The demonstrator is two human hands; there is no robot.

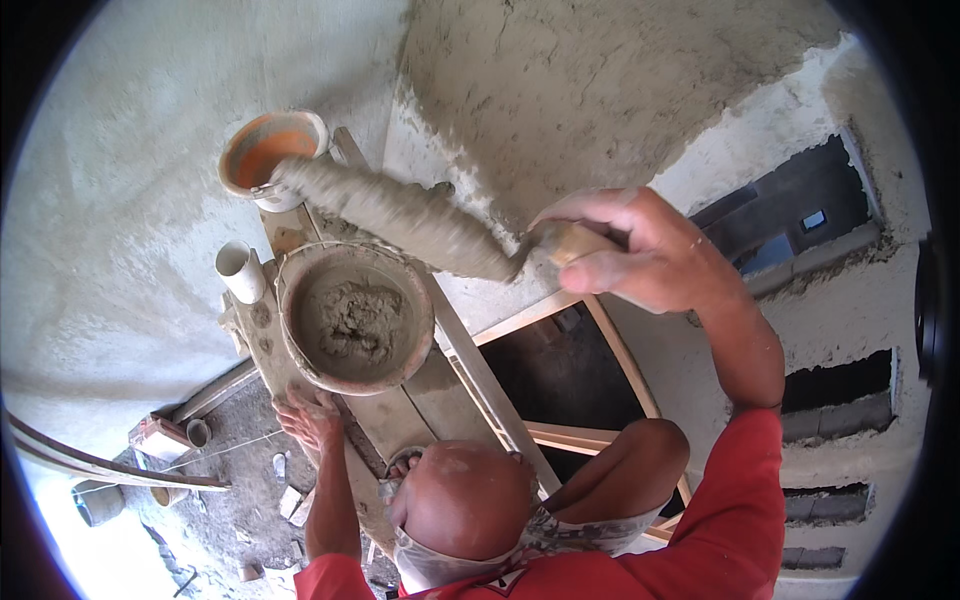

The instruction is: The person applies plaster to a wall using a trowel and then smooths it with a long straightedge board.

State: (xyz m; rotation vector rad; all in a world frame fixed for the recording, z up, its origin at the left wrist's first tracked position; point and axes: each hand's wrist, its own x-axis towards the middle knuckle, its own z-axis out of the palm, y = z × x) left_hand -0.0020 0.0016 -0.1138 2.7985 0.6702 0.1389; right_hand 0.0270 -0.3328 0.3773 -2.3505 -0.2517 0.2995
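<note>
My right hand (640, 250) is closed round the wooden handle of a trowel (520, 262), raised in front of the wall. A long heap of wet grey mortar (400, 215) covers the trowel's blade, blurred by motion. Below it stands a round bucket (425, 340) with a wire handle, partly filled with thick mortar (355, 315). My left hand (312, 418) rests on the plank edge beside this bucket, fingers stretched out and holding nothing.
An orange-lined bucket (270, 150) and a white cup (240, 270) stand on the planks (385, 420). Fresh plaster (640, 90) coats the wall ahead. A wooden frame (620, 360) borders a dark opening at right. Far below lies a rubble-strewn floor (240, 480).
</note>
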